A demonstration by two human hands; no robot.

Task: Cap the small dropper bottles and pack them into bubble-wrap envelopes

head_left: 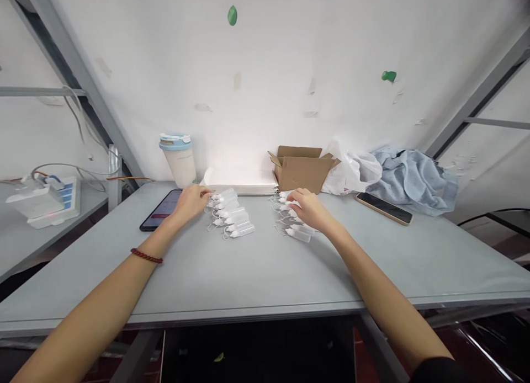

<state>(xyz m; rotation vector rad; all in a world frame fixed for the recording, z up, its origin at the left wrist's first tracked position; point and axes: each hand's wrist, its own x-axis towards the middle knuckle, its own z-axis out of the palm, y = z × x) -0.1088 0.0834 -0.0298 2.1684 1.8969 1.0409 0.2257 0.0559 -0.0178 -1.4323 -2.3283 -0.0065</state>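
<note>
Two groups of small translucent plastic dropper bottles with white tips and thin looped cap straps lie on the grey table. Beside the far end of the left bottle group (238, 217) is my left hand (190, 203), its fingers closed together by the strap ends; whatever they pinch is hidden. My right hand (308, 209) reaches over the right bottle group (298, 234), palm down, fingers bent, with thumb and forefinger apart. It covers part of those bottles. Both groups lie in slanting rows, tips pointing left.
A black phone (159, 212) lies partly behind my left hand. Along the wall stand a cup with a blue lid (180, 159), a stack of white sheets (240, 189), an open cardboard box (302, 173), a white plastic bag (351, 170), a second phone (383, 207) and blue cloth (414, 179).
</note>
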